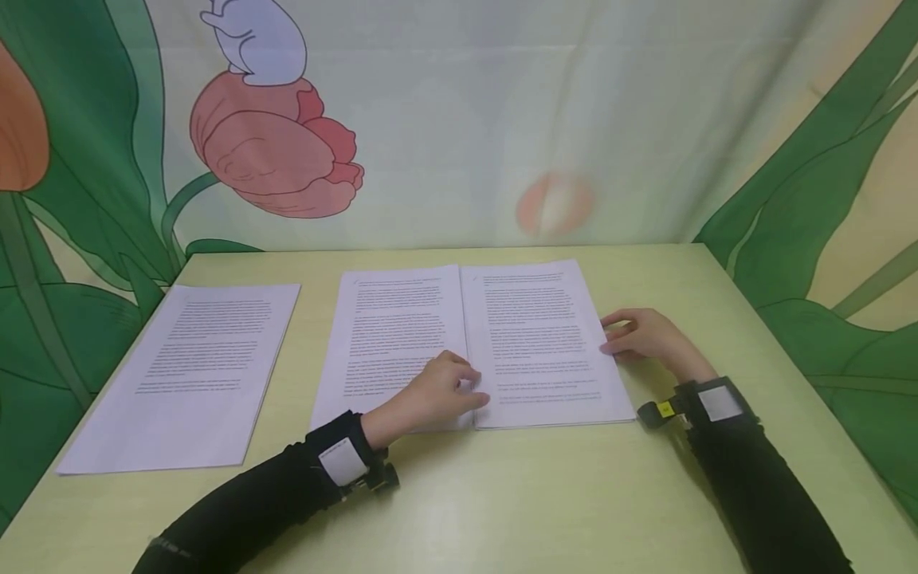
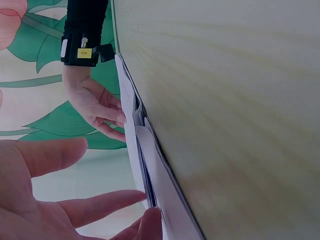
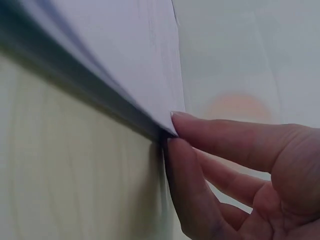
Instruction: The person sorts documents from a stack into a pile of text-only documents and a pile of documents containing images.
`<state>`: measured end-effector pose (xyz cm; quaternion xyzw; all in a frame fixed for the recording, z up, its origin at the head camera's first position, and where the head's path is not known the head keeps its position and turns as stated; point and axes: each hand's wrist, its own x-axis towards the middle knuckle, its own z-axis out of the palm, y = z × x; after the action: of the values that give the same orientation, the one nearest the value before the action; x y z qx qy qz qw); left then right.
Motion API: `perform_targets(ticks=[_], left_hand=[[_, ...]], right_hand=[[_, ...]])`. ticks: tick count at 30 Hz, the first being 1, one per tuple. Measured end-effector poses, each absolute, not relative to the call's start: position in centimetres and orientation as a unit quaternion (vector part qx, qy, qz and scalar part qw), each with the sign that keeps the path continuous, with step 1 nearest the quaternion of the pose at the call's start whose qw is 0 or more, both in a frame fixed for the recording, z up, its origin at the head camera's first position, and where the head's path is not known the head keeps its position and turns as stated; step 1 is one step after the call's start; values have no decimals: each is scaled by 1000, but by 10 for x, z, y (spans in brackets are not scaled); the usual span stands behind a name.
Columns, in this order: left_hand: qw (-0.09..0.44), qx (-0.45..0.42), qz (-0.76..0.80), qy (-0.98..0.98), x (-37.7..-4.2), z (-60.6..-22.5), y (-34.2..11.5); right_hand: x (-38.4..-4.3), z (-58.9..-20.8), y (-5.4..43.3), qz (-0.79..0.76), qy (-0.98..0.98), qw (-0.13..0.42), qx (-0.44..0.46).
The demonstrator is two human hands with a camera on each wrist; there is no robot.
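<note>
An open booklet of printed white pages [image 1: 534, 335] lies flat on the table. My left hand [image 1: 439, 391] is over the lower part of its left page, fingertips at the centre fold. Those fingers stay loosely extended in the left wrist view, with the fingertips [image 2: 135, 196] right at the booklet's lower edge. My right hand [image 1: 651, 339] is at the outer edge of the right page. In the right wrist view its thumb and a finger [image 3: 225, 137] pinch the edge of the pages [image 3: 135, 65], with layered sheets showing beside them.
A separate stack of printed sheets [image 1: 194, 375] lies at the left of the pale wooden table [image 1: 516, 502]. Behind the table hangs a curtain [image 1: 459, 143] printed with flowers and leaves. Both wrists wear black bands with cameras [image 1: 656, 413].
</note>
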<state>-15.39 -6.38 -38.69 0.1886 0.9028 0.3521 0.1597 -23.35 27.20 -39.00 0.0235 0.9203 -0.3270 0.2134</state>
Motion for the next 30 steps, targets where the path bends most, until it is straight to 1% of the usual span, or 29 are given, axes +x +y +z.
perform_targets(ticks=[7, 10, 14, 17, 20, 23, 27, 30], left_hand=[[159, 208, 336, 905, -153, -389, -65], [161, 211, 327, 907, -152, -388, -64], [156, 214, 309, 913, -152, -388, -62], [153, 216, 296, 918, -152, -388, -62], [154, 218, 287, 920, -151, -387, -62], [160, 218, 281, 921, -151, -386, -62], [154, 208, 280, 925, -150, -384, -69], [128, 195, 284, 930, -148, -376, -84]], right_hand=[[-232, -390, 266, -291, 935, 201, 26], [-230, -389, 262, -283, 941, 185, 15], [-224, -386, 250, -246, 958, 145, -40], [-220, -384, 239, -202, 964, 136, -107], [-213, -386, 230, -177, 957, 155, -171], [-205, -390, 223, -166, 946, 179, -214], [-199, -393, 218, -160, 939, 193, -235], [-198, -394, 217, -156, 939, 191, -241]])
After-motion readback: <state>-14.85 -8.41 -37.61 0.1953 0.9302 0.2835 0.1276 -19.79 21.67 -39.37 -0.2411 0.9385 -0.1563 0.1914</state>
